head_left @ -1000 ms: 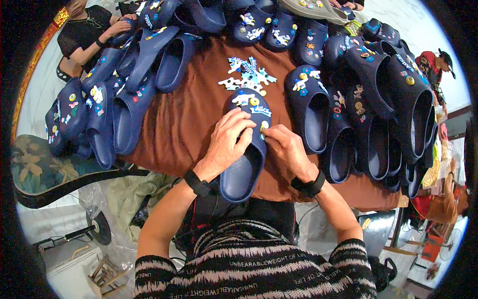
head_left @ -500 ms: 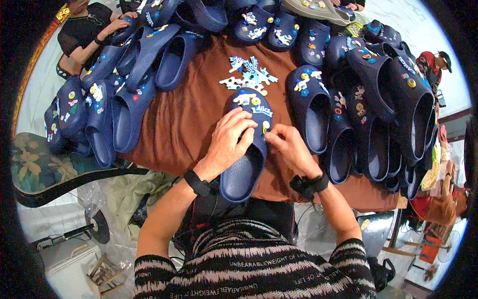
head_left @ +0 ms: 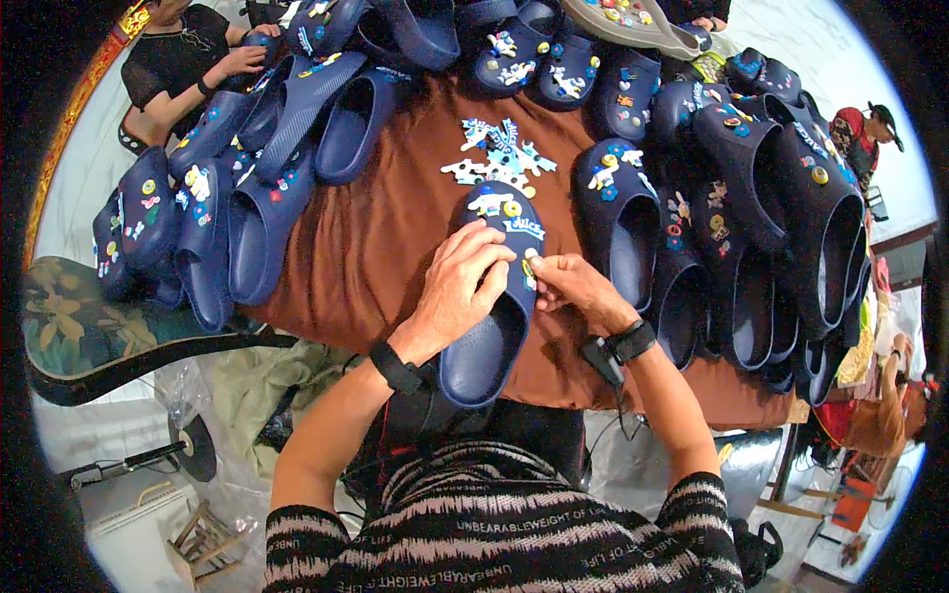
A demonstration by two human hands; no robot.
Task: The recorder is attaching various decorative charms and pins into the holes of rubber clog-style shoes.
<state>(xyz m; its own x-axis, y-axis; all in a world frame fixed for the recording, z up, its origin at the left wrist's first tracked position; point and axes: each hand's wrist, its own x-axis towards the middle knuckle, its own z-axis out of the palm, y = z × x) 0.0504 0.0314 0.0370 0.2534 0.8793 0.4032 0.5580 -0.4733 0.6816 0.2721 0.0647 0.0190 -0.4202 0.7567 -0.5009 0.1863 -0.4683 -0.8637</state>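
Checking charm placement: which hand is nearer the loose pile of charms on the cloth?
Left. The left hand lies on the navy clog just below the charm pile; the right hand pinches lower at the clog's edge.

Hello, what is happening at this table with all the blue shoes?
A person holds a navy clog flat on the brown table. The left hand presses over the clog's top, while the right hand pinches a small charm at its side edge. Several charms already sit on its toe. A pile of loose charms lies just beyond, and many more navy clogs surround the work area. Another person's hand touches clogs at the far left.
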